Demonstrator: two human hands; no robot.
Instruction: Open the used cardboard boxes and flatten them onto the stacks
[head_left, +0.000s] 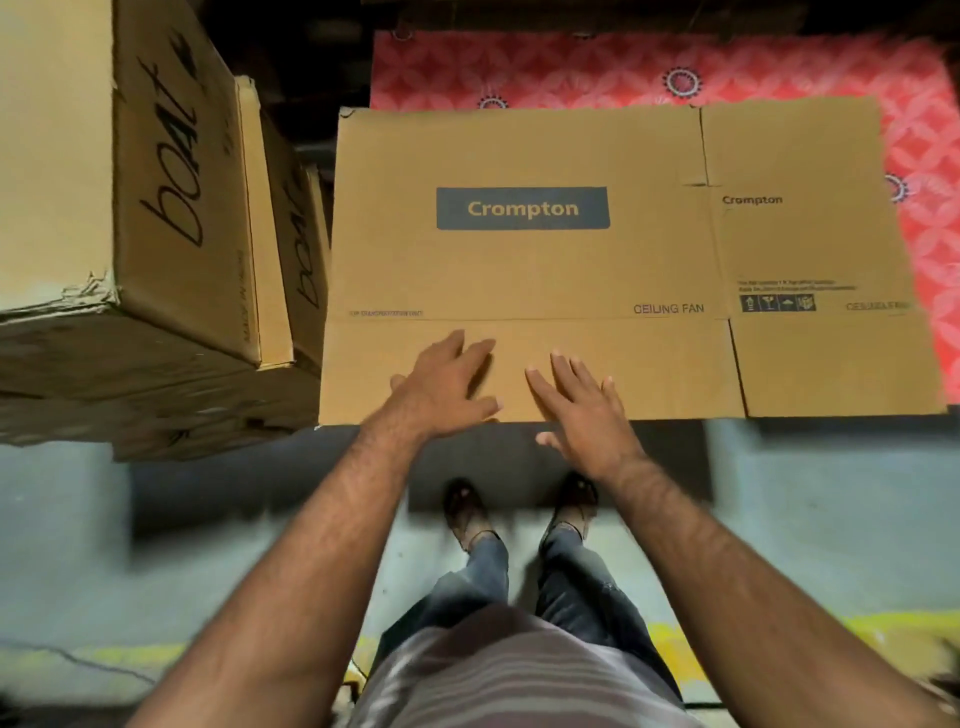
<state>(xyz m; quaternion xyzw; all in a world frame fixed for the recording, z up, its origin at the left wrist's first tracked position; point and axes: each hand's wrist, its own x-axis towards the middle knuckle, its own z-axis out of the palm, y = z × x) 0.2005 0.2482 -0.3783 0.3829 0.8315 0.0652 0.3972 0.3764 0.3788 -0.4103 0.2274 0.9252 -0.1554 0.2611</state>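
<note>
The flattened Crompton box (597, 260) lies across the middle of the frame, printed face up, on a raised stack in front of me, with a red patterned sheet (779, 67) showing past its far and right edges. My left hand (447, 387) and right hand (584, 402) are spread over its near flap, fingers straight, gripping nothing — whether the palms actually press the board I can't quite tell through the blur. It should handle light and stiff, apt to slide as one sheet and to spring up along its creases, so I'd take it by the near edge or press flat beside the fold lines. Standing boat cartons (156, 171) fill the upper left.
</note>
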